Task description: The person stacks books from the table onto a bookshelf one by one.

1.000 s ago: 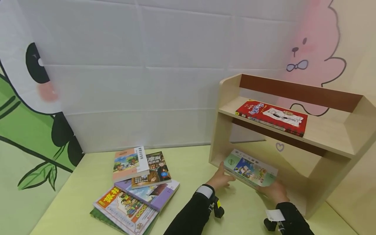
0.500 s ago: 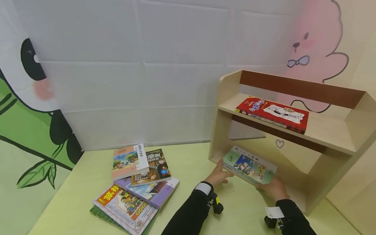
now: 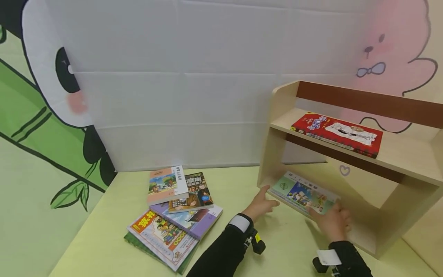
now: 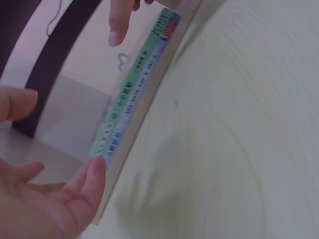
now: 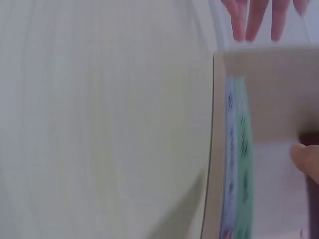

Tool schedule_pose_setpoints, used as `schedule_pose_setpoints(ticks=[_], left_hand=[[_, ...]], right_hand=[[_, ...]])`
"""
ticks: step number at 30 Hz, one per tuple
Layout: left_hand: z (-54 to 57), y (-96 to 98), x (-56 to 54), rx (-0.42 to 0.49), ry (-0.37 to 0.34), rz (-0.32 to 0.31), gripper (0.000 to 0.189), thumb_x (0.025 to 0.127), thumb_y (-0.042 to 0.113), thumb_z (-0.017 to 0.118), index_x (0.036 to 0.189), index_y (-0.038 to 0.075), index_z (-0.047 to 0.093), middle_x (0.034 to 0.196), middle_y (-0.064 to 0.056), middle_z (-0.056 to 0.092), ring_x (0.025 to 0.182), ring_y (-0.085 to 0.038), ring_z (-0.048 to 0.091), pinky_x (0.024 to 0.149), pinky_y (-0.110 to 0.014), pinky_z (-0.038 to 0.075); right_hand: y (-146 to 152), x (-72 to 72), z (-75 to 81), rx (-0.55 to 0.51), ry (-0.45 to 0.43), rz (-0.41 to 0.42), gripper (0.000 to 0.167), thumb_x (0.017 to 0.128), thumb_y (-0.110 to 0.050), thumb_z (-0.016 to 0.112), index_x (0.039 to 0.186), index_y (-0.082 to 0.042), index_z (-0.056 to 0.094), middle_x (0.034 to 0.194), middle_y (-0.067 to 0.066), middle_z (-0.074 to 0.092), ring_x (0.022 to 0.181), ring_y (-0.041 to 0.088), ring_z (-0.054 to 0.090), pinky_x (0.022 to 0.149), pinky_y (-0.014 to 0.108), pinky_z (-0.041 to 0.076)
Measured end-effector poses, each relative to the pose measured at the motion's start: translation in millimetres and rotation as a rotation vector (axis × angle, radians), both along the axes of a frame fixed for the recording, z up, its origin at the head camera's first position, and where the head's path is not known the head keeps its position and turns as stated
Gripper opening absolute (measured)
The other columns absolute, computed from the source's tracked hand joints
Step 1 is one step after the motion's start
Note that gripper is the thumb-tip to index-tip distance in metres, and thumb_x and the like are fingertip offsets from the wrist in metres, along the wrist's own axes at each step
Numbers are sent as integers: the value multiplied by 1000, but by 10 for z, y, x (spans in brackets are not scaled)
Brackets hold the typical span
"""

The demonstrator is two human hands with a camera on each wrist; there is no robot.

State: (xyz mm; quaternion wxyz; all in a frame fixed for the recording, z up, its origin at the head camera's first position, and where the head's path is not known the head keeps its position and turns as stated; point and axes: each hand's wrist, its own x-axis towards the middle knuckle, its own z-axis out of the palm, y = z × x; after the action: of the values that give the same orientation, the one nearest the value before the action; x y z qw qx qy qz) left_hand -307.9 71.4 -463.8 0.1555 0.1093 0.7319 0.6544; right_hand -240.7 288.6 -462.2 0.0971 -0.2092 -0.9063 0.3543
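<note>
A green book (image 3: 304, 192) with a blue picture lies flat on the bottom board of the wooden shelf (image 3: 275, 154). Its front side shows a green band (image 4: 130, 82) over a lavender one. My left hand (image 3: 259, 206) is at the book's left front corner, fingers extended and thumb apart; in the left wrist view a fingertip overlaps the book's end. My right hand (image 3: 332, 221) hovers by the right end with fingers loosely spread, its thumb (image 5: 305, 158) held away from the book in the right wrist view.
A red book (image 3: 337, 132) lies on the upper board. Left on the yellow table (image 3: 238, 184) several books are heaped: an orange one (image 3: 166, 186), a dark one (image 3: 194, 192), a purple one (image 3: 204, 221) and a white-bordered one (image 3: 166, 238). A white sheet (image 3: 194, 104) hangs behind.
My fingers have come off the green book; the right hand has risen from its right end and the left has loosened. The book sits flat on the board. The head view has turned slightly left.
</note>
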Motion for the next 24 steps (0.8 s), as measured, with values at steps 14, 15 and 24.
schedule_pose_setpoints(ticks=[14, 15, 24], left_hand=[[300, -1021, 306, 93, 67, 48, 40, 96, 16, 57, 131, -2, 52, 127, -17, 58, 117, -34, 56, 96, -47, 48], [321, -1150, 323, 68, 78, 38, 39, 97, 17, 56, 131, -2, 52, 127, -16, 58, 118, -35, 55, 96, -47, 48], [429, -2478, 239, -304, 158, 358, 36, 99, 18, 54, 131, 1, 55, 129, -19, 57, 113, -36, 56, 90, -48, 48]], right_hand=[[-1075, -118, 238, -413, 24, 480, 68, 94, -22, 64, 145, 6, 30, 147, 31, 30, 134, 49, 27, 104, 58, 33], [-1122, -104, 245, -439, 17, 497, 66, 94, -23, 64, 145, 5, 32, 147, 29, 31, 134, 47, 28, 105, 57, 33], [-1275, 86, 273, -609, -38, 591, 54, 97, -22, 60, 140, 2, 40, 146, 24, 36, 134, 42, 34, 107, 55, 32]])
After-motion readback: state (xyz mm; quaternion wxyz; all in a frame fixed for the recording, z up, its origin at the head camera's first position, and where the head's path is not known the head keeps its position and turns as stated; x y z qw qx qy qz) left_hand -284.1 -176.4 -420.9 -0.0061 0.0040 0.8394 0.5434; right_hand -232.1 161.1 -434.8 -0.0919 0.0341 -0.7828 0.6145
